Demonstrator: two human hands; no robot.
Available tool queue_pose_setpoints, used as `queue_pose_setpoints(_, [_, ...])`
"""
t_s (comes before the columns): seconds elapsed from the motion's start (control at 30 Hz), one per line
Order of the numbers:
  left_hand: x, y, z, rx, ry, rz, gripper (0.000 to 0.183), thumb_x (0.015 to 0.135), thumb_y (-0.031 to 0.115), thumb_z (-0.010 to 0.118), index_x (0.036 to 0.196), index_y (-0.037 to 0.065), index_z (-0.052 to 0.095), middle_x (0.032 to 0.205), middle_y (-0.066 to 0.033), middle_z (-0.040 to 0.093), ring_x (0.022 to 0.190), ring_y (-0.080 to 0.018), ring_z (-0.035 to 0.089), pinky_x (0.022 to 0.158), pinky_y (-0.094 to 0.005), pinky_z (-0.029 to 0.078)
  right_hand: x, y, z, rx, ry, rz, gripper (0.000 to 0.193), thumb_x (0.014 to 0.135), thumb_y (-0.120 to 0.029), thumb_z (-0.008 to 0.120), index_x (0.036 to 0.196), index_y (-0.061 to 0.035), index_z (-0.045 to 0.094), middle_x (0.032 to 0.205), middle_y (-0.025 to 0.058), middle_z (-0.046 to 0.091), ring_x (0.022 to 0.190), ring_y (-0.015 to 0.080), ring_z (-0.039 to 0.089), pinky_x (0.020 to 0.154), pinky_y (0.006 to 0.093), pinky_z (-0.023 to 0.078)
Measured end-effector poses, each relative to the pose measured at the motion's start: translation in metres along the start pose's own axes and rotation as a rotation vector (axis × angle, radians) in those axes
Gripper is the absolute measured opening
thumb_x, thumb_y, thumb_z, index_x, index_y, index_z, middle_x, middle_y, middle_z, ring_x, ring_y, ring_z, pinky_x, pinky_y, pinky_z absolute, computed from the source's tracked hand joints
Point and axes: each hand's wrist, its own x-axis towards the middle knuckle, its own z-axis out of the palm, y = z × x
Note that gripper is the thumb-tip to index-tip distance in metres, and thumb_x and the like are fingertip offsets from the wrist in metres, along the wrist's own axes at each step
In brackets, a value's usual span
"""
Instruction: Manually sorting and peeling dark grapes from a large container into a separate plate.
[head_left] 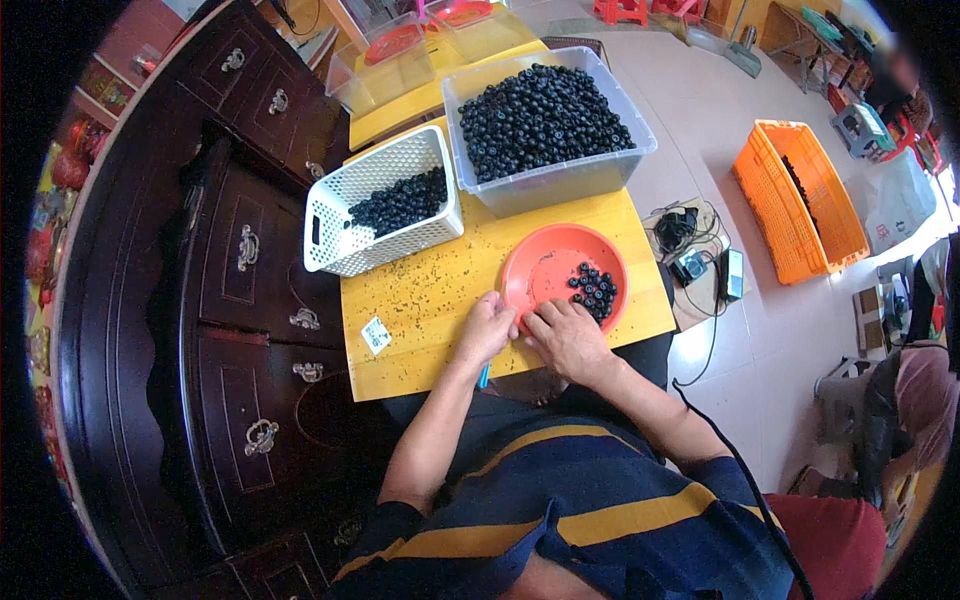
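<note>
Before me an orange-red round bowl (535, 262) holds a small heap of dark, round, berry-sized pieces (594, 290), some with a pale spot. My left hand (488, 328) is closed beside the bowl's near left rim, its fingers curled inward; anything within them is hidden. My right hand (568, 340) reaches over the near rim, with bent fingers pressed together close to the left fingertips. What it grips, if anything, is too small to make out. Below my left wrist shows a short blue stick-like thing (484, 376), mostly covered.
On the yellow table (440, 350), strewn with dark crumbs, stand a white perforated basket (385, 250) and a clear plastic bin (550, 185), both containing dark round pieces. A white label (376, 335) lies left. Dark drawers (240, 250) flank the table; an orange crate (800, 200) and cables occupy the right floor.
</note>
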Motion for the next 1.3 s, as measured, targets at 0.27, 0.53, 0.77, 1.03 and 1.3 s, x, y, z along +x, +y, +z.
queue_pose_setpoints(0.27, [-0.007,0.003,0.001,-0.039,0.004,-0.033,0.009,0.096,0.018,0.054,0.098,0.009,0.053,0.063,0.0,0.055,0.041,-0.0054,0.04,0.036,-0.0223,0.029,-0.006,0.004,0.0,0.038,0.052,-0.055,0.023,0.094,-0.032,0.06,0.102,-0.0112,0.058,0.095,0.0105,0.058,0.089,0.0298,0.061,0.079,0.0432,0.05])
queue_pose_setpoints(0.53, [-0.015,0.003,-0.003,-0.037,-0.03,-0.056,0.008,0.093,0.017,0.055,0.095,0.009,0.054,0.062,0.0005,0.055,0.041,-0.0057,0.041,0.037,-0.0227,0.03,0.002,0.01,0.002,0.079,0.061,-0.009,0.023,0.093,-0.033,0.062,0.093,-0.0095,0.059,0.086,0.0118,0.063,0.081,0.0307,0.067,0.071,0.0436,0.055])
queue_pose_setpoints(0.77, [-0.023,-0.001,0.003,0.052,-0.074,-0.052,0.016,0.093,0.021,0.06,0.087,0.007,0.056,0.061,0.0,0.055,0.042,-0.0069,0.042,0.037,-0.0242,0.03,0.009,0.016,0.003,0.021,-0.059,0.08,0.024,0.092,-0.035,0.063,0.093,-0.0109,0.063,0.081,0.0113,0.067,0.072,0.0301,0.071,0.061,0.042,0.058])
queue_pose_setpoints(1.03, [-0.037,-0.005,0.017,0.182,-0.143,-0.059,0.029,0.094,0.032,0.066,0.081,0.007,0.06,0.061,-0.0001,0.057,0.045,-0.0073,0.045,0.04,-0.0245,0.033,0.01,0.025,0.003,0.019,0.042,0.079,0.026,0.093,-0.035,0.063,0.091,-0.0098,0.064,0.079,0.0118,0.065,0.067,0.0307,0.069,0.057,0.0424,0.056])
queue_pose_setpoints(1.3, [-0.037,-0.01,0.025,0.296,-0.19,0.019,0.038,0.094,0.037,0.068,0.071,0.009,0.057,0.058,0.0002,0.057,0.047,-0.0102,0.049,0.046,-0.0293,0.039,0.004,0.031,0.008,0.065,0.079,0.133,0.027,0.093,-0.035,0.063,0.094,-0.0086,0.061,0.081,0.0136,0.064,0.069,0.0341,0.07,0.059,0.046,0.056])
